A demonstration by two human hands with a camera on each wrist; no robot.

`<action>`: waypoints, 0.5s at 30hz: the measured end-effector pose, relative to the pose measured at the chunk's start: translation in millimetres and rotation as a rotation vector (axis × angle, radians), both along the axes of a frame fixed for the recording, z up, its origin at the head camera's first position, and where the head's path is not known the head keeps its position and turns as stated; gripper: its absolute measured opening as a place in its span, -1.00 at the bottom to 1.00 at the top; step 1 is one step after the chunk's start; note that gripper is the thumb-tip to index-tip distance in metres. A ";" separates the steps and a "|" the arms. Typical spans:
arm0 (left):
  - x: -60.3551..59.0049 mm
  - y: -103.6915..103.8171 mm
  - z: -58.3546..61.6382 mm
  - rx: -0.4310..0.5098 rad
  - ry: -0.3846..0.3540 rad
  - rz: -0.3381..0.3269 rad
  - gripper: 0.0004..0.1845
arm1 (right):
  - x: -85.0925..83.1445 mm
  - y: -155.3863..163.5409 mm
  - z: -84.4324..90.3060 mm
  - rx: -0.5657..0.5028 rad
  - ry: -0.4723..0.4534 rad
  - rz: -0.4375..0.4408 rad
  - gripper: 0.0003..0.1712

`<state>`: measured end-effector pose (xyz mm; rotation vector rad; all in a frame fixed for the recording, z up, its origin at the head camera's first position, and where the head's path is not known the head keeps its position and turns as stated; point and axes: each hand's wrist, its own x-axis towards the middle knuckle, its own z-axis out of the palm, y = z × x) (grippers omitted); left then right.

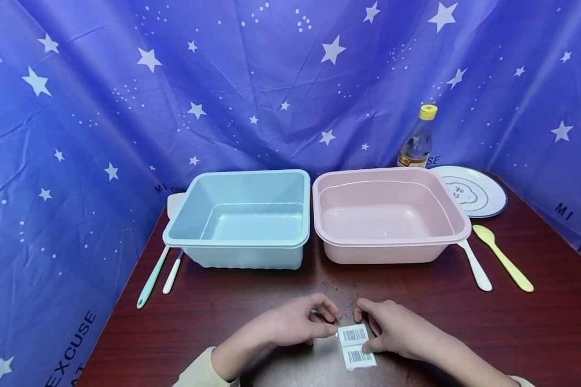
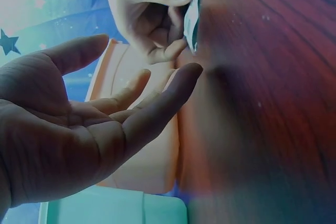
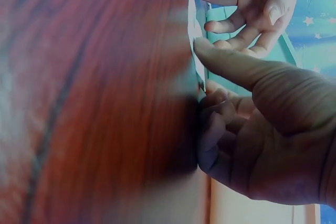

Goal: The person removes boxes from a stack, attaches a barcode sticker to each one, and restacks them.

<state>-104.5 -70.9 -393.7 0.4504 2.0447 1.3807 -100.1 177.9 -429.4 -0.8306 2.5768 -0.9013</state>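
Observation:
A small flat white packet (image 1: 357, 346) printed with two barcodes is at the front of the table, seen nearly edge-on in both wrist views. My right hand (image 1: 399, 328) holds it by its right side. The right thumb (image 3: 220, 59) lies over the packet's face, and the other fingers curl beside its edge. Left of the packet is my left hand (image 1: 295, 322), fingers loosely bent and spread. The left wrist view shows a gap between the left fingertips (image 2: 191, 72) and the packet. How the right fingers lie beneath the packet is hidden.
A blue basin (image 1: 237, 253) and a pink basin (image 1: 387, 252) stand behind the hands. Two handled utensils (image 1: 154, 275) lie at left. A white spoon handle (image 1: 476, 269), yellow spoon (image 1: 503, 260), white plate (image 1: 489, 196) and yellow-capped bottle (image 1: 418, 140) are at right. A starry curtain hangs behind.

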 end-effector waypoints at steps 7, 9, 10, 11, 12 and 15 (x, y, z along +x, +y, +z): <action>-5.1 -1.5 -6.2 0.102 -0.106 0.071 -0.70 | -7.8 -5.2 -1.7 -0.038 0.058 -0.082 -0.50; -6.5 -2.4 -7.3 0.130 -0.139 0.099 -0.68 | -7.7 -5.2 2.1 -0.063 0.034 -0.136 -0.56; -7.1 -2.8 -7.6 0.141 -0.151 0.110 -0.67 | -7.2 -4.8 4.9 -0.086 -0.006 -0.171 -0.59; -7.6 -3.1 -8.3 0.152 -0.161 0.123 -0.65 | -6.3 -4.3 8.2 -0.115 -0.062 -0.208 -0.64; -7.8 -3.2 -8.6 0.163 -0.171 0.135 -0.64 | -4.8 -3.3 11.5 -0.151 -0.123 -0.244 -0.68; -7.2 -2.2 -10.1 0.201 -0.193 0.167 -0.60 | -0.3 -1.5 20.7 -0.278 -0.331 -0.333 -0.76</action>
